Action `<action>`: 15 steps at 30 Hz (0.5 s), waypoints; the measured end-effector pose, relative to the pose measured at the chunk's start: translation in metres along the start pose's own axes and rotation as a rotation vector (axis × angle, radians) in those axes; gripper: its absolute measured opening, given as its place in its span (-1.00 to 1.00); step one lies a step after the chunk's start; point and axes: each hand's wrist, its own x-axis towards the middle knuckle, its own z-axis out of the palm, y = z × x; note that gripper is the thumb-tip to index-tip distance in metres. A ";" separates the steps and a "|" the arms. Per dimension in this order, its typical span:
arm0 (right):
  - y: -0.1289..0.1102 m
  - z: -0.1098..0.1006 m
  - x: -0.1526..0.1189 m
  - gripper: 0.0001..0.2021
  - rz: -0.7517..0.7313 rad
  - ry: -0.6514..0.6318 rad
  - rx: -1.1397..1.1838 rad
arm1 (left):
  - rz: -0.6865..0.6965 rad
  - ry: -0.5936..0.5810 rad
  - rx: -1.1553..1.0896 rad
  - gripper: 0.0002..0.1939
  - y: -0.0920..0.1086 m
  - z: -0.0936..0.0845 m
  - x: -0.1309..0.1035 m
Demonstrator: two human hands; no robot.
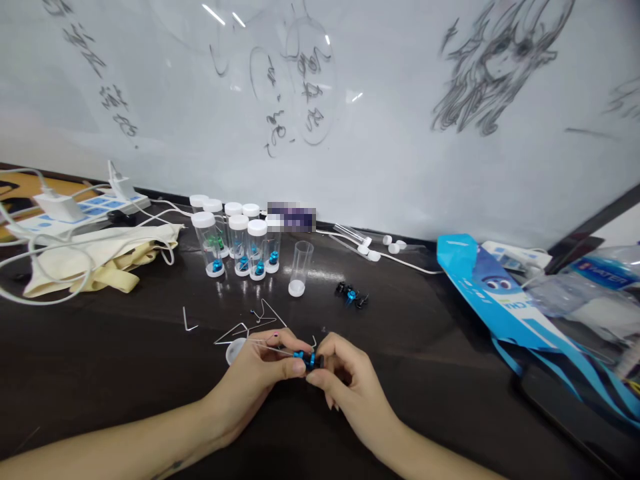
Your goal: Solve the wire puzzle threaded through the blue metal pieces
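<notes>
- The left hand's [260, 373] fingers pinch a small blue-and-black part [305, 359] above the dark desk [400, 373].
- The right hand's [345, 380] fingers grip its black end.
- An open clear tube [301, 267] stands beyond.

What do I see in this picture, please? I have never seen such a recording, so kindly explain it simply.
There is no robot here. One camera, worn on a person's head, looks forward and down at that person's two bare hands, so this is the only view.

The left hand and the right hand meet over the dark table. Between their fingertips is a small blue and black part; its exact kind I cannot tell.

Behind them stand capped clear tubes with small blue or green pieces inside, and one uncapped tube. To its right lie small black and blue pieces. A whiteboard with writing and a drawing fills the background.
</notes>
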 end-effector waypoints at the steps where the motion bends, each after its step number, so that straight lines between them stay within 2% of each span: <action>1: 0.001 0.000 0.000 -0.63 -0.010 -0.014 -0.006 | 0.001 -0.002 0.001 -0.85 0.000 0.000 0.000; 6: 0.002 -0.002 -0.001 -0.55 -0.044 -0.068 -0.040 | 0.009 -0.016 0.013 -0.85 0.001 0.002 -0.001; 11: 0.000 -0.001 0.001 -0.71 -0.027 0.002 -0.061 | 0.004 0.019 0.008 -0.85 0.001 0.000 -0.001; 15: 0.001 0.000 0.000 -0.64 -0.004 -0.025 -0.030 | -0.001 0.020 0.002 -0.84 0.000 0.001 -0.001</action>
